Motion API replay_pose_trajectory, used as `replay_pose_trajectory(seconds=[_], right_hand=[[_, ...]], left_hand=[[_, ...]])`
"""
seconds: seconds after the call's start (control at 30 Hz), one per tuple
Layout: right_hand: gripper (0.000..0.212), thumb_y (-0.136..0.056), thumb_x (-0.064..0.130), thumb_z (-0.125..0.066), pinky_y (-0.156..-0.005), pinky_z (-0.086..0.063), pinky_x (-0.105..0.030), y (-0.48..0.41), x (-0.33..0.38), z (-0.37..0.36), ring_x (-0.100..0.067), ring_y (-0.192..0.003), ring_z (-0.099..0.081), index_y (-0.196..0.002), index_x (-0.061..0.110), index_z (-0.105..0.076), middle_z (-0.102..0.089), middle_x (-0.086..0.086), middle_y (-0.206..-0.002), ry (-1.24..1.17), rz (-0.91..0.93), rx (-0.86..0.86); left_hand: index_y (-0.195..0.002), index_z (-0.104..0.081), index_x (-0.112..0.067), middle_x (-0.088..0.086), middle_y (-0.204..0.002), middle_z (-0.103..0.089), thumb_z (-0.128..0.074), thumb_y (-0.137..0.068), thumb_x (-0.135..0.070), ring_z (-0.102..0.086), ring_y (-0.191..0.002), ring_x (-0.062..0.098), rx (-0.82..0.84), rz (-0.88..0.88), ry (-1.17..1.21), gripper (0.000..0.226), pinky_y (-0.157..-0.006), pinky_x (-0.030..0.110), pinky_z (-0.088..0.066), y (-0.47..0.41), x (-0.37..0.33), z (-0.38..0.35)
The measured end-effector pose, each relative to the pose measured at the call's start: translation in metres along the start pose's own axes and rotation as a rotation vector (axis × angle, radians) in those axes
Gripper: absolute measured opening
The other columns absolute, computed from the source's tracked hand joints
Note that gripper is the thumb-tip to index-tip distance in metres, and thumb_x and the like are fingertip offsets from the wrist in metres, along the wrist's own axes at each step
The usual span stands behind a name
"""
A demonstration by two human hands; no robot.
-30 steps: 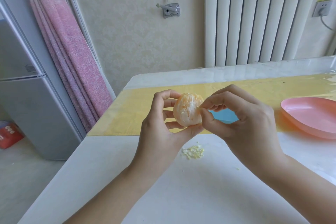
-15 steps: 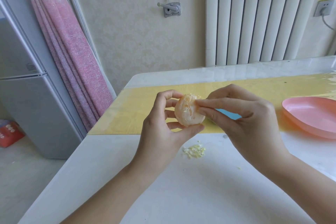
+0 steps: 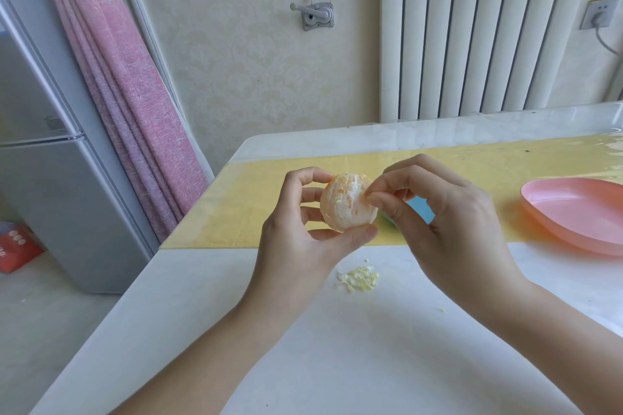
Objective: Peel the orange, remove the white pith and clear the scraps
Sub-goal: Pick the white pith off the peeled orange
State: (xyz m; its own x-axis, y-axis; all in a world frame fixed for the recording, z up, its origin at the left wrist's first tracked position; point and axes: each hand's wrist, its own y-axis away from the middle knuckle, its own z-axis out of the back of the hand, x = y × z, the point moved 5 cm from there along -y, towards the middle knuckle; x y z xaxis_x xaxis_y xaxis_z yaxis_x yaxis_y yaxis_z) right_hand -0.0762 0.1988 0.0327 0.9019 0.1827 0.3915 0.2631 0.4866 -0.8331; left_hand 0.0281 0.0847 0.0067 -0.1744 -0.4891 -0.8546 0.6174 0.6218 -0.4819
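Two hands share the middle of my view, and I read the dial from the orange (image 3: pixel 347 205) they hold above the table (image 3: pixel 269 347). The table's left edge runs from 7 o'clock up to a rounded far corner near 11 o'clock; beyond it the floor drops away, with a grey fridge (image 3: pixel 50 178) and a pink curtain (image 3: pixel 128 94) standing off at 9 to 10 o'clock. The far edge lies at 12 o'clock under a white radiator (image 3: pixel 472 27). A yellow mat (image 3: pixel 242 205) crosses the table from 9 to 3 o'clock, its near edge just below the fruit. A pink plate (image 3: pixel 580 212) sits at 3 o'clock, well apart from the hands and cut by the frame. Open white surface spreads toward 6 o'clock between my forearms, with a small pile of pith scraps (image 3: pixel 359 278) lying on it just below the orange. The left hand (image 3: pixel 303 239) grips the orange, thumb pressed under it at 6 o'clock and fingers curled round its far side from 9 to 11 o'clock. The fruit is peeled, pale, with white pith over much of its face. The right hand (image 3: pixel 448 232) comes in from 4 o'clock, with thumb and forefinger pinched together on the orange's skin at 2 o'clock and the other fingers curled behind. Whether a strand is caught between those tips is too small to tell. Something blue (image 3: pixel 421 209) shows behind the right hand.
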Motion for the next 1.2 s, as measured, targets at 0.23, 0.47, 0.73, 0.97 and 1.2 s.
replay_pose_trajectory(seconds=[0.23, 0.47, 0.73, 0.97, 1.2], right_hand=[[0.011, -0.089, 0.02, -0.062, -0.07, -0.038, -0.005, 0.001, 0.001, -0.002, -0.001, -0.076, -0.053, -0.082, 0.014, -0.067, -0.061, 0.006, -0.084, 0.003, 0.014, 0.016], [0.016, -0.09, 0.025, -0.056, -0.07, -0.038, -0.005, 0.002, 0.002, -0.006, 0.003, -0.077, -0.052, -0.084, 0.015, -0.067, -0.06, 0.008, -0.085, -0.021, 0.05, 0.045], [0.018, -0.091, 0.026, -0.054, -0.07, -0.042, -0.007, 0.003, 0.004, -0.01, 0.0, -0.076, -0.055, -0.086, 0.014, -0.066, -0.06, 0.01, -0.087, -0.082, 0.057, 0.131], [0.016, -0.091, 0.026, -0.055, -0.07, -0.042, -0.009, 0.002, 0.004, -0.008, -0.001, -0.077, -0.055, -0.087, 0.015, -0.066, -0.06, 0.011, -0.087, -0.09, 0.057, 0.14], [0.02, -0.086, 0.031, -0.067, -0.076, -0.04, -0.01, 0.001, 0.001, -0.002, -0.006, -0.085, -0.057, -0.102, 0.019, -0.062, -0.058, 0.013, -0.091, -0.127, -0.033, 0.087]], left_hand=[[-0.098, -0.052, -0.044, -0.017, -0.097, -0.066, -0.091, -0.06, -0.026, -0.068, -0.088, 0.011, -0.028, 0.017, -0.012, 0.057, -0.073, 0.029, -0.058, -0.001, 0.001, 0.003], [-0.098, -0.052, -0.043, -0.015, -0.098, -0.067, -0.092, -0.056, -0.036, -0.069, -0.088, 0.011, -0.043, 0.035, -0.019, 0.058, -0.072, 0.027, -0.057, -0.002, 0.002, 0.005], [-0.099, -0.053, -0.043, -0.006, -0.099, -0.069, -0.084, -0.046, -0.053, -0.069, -0.086, 0.011, -0.049, 0.11, 0.007, 0.062, -0.082, 0.036, -0.057, -0.004, 0.01, 0.007], [-0.104, -0.054, -0.037, -0.001, -0.103, -0.069, -0.084, -0.045, -0.052, -0.071, -0.088, 0.02, -0.049, 0.158, 0.048, 0.069, -0.084, 0.039, -0.057, -0.003, 0.013, 0.005], [-0.11, -0.063, -0.023, -0.006, -0.098, -0.071, -0.086, -0.044, -0.043, -0.072, -0.079, 0.015, -0.019, 0.246, 0.155, 0.073, -0.083, 0.049, -0.058, -0.004, 0.018, 0.002]])
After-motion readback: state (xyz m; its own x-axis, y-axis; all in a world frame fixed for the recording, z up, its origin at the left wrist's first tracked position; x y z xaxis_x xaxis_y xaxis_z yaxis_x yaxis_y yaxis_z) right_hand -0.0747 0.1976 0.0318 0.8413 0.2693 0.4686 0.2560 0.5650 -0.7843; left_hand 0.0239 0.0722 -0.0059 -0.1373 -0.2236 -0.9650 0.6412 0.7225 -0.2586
